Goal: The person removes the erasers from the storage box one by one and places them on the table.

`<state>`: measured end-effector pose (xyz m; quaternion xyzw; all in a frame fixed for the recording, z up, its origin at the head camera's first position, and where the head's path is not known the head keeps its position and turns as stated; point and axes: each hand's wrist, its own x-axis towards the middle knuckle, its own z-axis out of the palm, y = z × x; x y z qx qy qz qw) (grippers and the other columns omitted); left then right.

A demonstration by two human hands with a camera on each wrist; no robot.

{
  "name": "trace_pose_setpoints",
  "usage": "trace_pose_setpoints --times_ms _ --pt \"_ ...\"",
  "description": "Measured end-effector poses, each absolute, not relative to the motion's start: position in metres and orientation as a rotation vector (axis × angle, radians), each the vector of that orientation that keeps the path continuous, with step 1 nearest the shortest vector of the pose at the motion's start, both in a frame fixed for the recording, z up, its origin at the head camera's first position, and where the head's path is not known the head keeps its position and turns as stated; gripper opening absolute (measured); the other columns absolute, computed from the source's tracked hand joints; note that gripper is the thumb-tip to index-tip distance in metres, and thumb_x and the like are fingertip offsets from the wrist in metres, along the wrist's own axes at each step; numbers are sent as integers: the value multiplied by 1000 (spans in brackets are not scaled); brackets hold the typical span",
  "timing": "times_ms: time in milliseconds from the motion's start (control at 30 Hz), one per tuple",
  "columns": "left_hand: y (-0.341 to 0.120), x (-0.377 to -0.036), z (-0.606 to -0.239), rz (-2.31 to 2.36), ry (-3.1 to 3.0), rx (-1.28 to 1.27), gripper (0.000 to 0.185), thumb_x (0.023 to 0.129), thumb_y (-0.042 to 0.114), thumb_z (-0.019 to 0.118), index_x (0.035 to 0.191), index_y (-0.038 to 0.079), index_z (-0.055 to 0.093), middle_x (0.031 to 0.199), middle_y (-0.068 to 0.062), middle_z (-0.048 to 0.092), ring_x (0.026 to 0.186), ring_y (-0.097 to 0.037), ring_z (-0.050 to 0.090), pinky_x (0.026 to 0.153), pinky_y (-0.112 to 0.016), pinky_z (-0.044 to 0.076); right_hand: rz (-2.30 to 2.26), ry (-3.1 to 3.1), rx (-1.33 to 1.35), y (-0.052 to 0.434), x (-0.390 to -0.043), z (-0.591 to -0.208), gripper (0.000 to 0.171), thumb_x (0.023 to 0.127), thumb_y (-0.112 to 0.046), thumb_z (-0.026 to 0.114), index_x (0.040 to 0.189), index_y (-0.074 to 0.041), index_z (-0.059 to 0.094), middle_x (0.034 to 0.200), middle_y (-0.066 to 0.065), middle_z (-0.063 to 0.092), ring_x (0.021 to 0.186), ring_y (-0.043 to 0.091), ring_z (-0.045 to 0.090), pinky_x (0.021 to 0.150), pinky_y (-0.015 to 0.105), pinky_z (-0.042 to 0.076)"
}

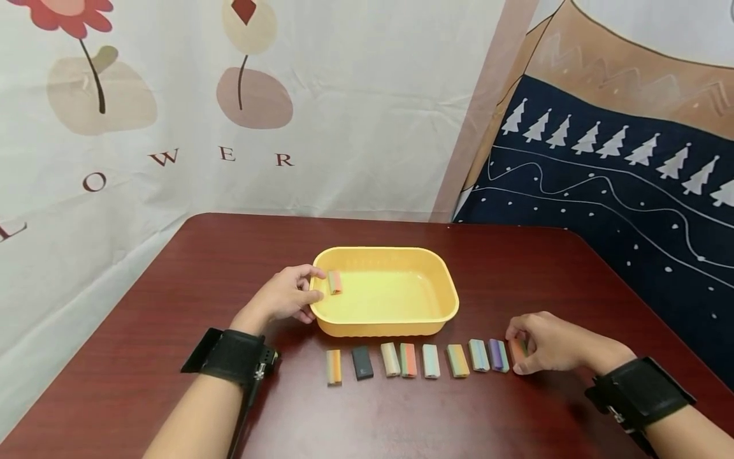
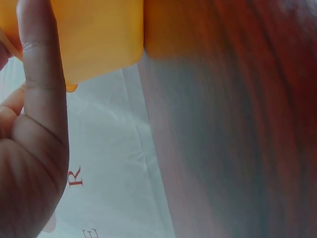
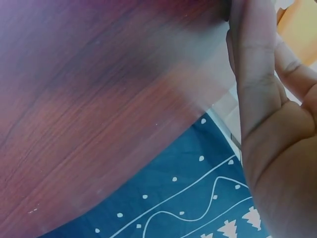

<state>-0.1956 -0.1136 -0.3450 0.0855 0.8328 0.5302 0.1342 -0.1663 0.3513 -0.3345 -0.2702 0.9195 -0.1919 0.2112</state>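
A yellow tray (image 1: 444,299) sits mid-table. My left hand (image 1: 318,285) reaches over its left rim and pinches a small pink-and-green block (image 1: 335,282) between thumb and index fingertip, just inside the tray. In front of the tray lies a row of several coloured blocks (image 1: 431,361). At the row's right end, the curled fingers of my right hand (image 1: 515,351) grip an orange block (image 1: 520,349) on the table. In the left wrist view, a finger (image 2: 42,74) lies against the tray (image 2: 99,34). The right wrist view shows only my palm (image 3: 267,124) and the table.
The table (image 1: 172,287) is dark red wood, with its right edge close to my right wrist. The row includes a black block (image 1: 362,362) and a purple one (image 1: 498,356). A flowered curtain (image 1: 143,127) hangs behind and a dark blue cloth (image 1: 602,191) to the right.
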Motion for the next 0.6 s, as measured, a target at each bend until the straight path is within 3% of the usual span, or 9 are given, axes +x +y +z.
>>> trace_pose_setpoints --times_ms 433,600 --pt "-113 -195 -342 1521 2431 242 39 92 1 62 129 -2 52 72 -12 50 56 -23 63 56 -37 59 -506 2551 -696 348 -168 -332 39 76 -33 83 98 -11 58 75 -6 55 55 7 51 52 24 41" --pt "-111 -195 -344 1523 2430 236 39 91 1 62 129 -1 52 72 -12 50 56 -23 64 55 -37 59 -430 2547 -584 347 -170 -323 49 73 -27 86 109 -8 60 91 3 55 63 11 54 57 27 46"
